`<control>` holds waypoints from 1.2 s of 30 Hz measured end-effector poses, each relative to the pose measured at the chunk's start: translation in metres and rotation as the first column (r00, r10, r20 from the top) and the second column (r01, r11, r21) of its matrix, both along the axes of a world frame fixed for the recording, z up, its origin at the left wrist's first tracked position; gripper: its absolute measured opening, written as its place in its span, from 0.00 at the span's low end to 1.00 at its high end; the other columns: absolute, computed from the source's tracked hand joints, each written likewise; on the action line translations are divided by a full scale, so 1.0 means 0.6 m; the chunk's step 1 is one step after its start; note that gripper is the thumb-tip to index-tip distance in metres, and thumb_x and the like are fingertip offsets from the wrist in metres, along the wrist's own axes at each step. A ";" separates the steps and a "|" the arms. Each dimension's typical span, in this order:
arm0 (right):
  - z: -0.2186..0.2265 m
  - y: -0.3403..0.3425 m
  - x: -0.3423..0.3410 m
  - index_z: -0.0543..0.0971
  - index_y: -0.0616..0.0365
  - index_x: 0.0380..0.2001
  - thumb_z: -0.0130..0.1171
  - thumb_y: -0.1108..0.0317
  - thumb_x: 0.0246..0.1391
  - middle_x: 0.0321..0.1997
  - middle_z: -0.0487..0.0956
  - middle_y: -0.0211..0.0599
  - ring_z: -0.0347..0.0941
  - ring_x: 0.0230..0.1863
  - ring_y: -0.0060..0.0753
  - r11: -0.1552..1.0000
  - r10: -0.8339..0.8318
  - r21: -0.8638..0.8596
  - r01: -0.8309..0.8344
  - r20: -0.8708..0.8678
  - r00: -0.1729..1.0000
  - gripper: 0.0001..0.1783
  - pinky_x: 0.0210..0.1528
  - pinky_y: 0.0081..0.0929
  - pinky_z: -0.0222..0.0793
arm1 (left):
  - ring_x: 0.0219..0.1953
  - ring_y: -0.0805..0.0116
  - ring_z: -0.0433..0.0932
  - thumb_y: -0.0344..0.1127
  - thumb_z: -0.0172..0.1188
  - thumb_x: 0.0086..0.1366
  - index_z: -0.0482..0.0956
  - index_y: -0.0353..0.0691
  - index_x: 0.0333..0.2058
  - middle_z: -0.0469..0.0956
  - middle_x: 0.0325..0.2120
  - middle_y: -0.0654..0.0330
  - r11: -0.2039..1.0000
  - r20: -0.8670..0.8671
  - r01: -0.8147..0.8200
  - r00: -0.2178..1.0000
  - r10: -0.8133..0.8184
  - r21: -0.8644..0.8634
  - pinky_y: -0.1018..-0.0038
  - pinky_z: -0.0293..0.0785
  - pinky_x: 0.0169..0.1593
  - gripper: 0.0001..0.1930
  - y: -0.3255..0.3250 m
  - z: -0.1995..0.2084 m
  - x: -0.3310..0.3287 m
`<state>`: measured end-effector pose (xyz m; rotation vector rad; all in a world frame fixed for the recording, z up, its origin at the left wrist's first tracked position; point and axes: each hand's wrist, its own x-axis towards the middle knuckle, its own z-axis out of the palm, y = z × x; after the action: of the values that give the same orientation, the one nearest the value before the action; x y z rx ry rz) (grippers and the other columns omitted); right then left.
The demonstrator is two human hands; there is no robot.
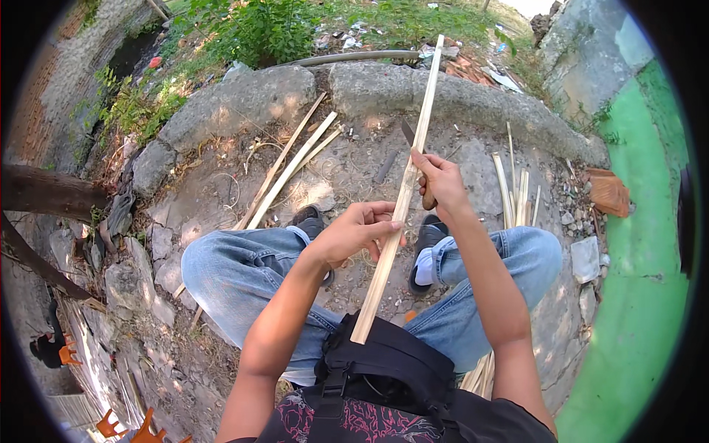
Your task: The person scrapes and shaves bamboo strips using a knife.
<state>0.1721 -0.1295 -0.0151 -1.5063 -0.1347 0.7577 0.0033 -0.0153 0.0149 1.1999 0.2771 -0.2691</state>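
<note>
A long, pale split bamboo strip [378, 284] slants upward from my lap, passing between my knees and over the stone curb. My left hand [362, 235] grips it near the middle, thumb on top and fingers curled around its far side. My right hand [444, 186] is closed around the wooden handle of a knife [407, 134], whose dark blade shows behind the strip's left edge. The thumb of that hand rests against the strip, above the left hand. Part of the blade is hidden by the strip and the fingers.
Several bamboo strips [292, 173] lie on the ground at the left. Others [523, 196] stand beyond my right knee. A rough stone curb [244, 103] crosses ahead. A black bag [395, 354] sits on my lap. Green ground [628, 295] lies far right, beside an orange-brown brick [608, 192].
</note>
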 end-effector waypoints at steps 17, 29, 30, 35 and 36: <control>0.002 -0.006 0.000 0.80 0.58 0.28 0.63 0.54 0.52 0.21 0.69 0.21 0.62 0.20 0.13 0.999 -0.041 -0.005 0.041 0.022 0.999 0.17 0.21 0.16 0.60 | 0.23 0.77 0.76 0.33 0.63 0.57 0.73 0.26 0.44 0.80 0.26 0.57 0.999 -0.088 0.006 0.996 -0.002 0.035 0.83 0.72 0.22 0.19 0.000 -0.004 -0.003; 0.007 -0.012 0.005 0.77 0.55 0.28 0.62 0.53 0.53 0.20 0.68 0.21 0.62 0.19 0.13 0.988 -0.083 0.125 0.095 -0.100 0.992 0.16 0.20 0.16 0.61 | 0.19 0.77 0.75 0.46 0.60 0.62 0.81 0.33 0.28 0.77 0.18 0.62 0.997 -0.156 -0.031 0.987 0.043 0.074 0.80 0.74 0.23 0.18 0.024 -0.003 -0.014; 0.011 -0.012 0.005 0.76 0.55 0.28 0.62 0.52 0.53 0.21 0.68 0.21 0.62 0.19 0.13 0.982 -0.084 0.156 0.109 -0.157 0.984 0.16 0.20 0.16 0.61 | 0.18 0.77 0.75 0.46 0.59 0.63 0.81 0.34 0.26 0.76 0.16 0.63 0.991 -0.145 -0.134 0.981 0.129 -0.020 0.80 0.75 0.23 0.18 0.029 0.001 -0.017; -0.002 -0.015 0.000 0.75 0.54 0.27 0.61 0.51 0.53 0.22 0.67 0.22 0.62 0.19 0.15 0.973 -0.114 0.171 0.158 -0.243 0.963 0.17 0.20 0.16 0.61 | 0.53 0.60 0.70 0.40 0.59 0.60 0.63 0.33 0.54 0.71 0.49 0.53 0.641 0.488 -0.369 0.873 -0.010 0.673 0.67 0.69 0.53 0.27 -0.015 0.040 -0.009; -0.006 -0.012 -0.003 0.76 0.55 0.28 0.61 0.50 0.53 0.23 0.68 0.23 0.63 0.19 0.15 0.978 -0.106 0.148 0.146 -0.250 0.963 0.18 0.20 0.16 0.61 | 0.53 0.60 0.70 0.40 0.59 0.60 0.63 0.33 0.54 0.71 0.49 0.53 0.638 0.487 -0.368 0.873 -0.013 0.677 0.67 0.69 0.53 0.27 -0.020 0.038 -0.009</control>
<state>0.1704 -0.1365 -0.0188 -1.2428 0.0792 0.8002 -0.0019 -0.0272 0.0378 2.0175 0.0863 0.3711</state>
